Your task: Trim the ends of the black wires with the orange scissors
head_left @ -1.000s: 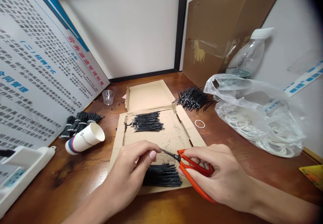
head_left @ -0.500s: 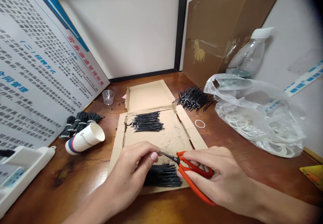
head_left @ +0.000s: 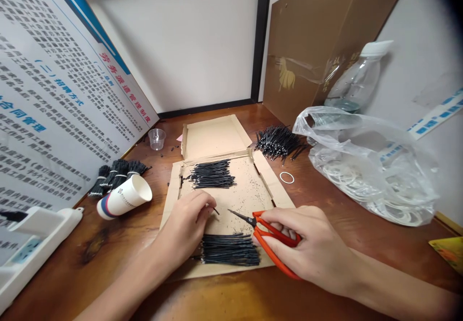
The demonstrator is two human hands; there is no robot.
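Observation:
My left hand (head_left: 191, 220) pinches a short black wire (head_left: 216, 210), whose end sticks out past the fingertips above the cardboard box (head_left: 224, 222). Red-handled scissors (head_left: 277, 246) are gripped in my right hand (head_left: 314, 246), their narrow dark blades pointing left, a little apart from the wire. Below the hands lies a row of black wires (head_left: 231, 249) on the box's near side. Another row of black wires (head_left: 213, 174) lies farther back in it. Tiny dark scraps are strewn over the cardboard on the right.
Behind the box at right is a loose pile of black wires (head_left: 277, 141), with a white rubber band (head_left: 287, 178) in front. A clear plastic bag (head_left: 369, 167) holds more bands. At left are a tipped paper cup (head_left: 125, 198), tied wire bundles (head_left: 117, 174) and a power strip (head_left: 39, 253).
My left hand has moved left and slightly up, away from the scissors, with the wire in its fingers. The scissors have stayed nearly in place, their blades now apart from the wire.

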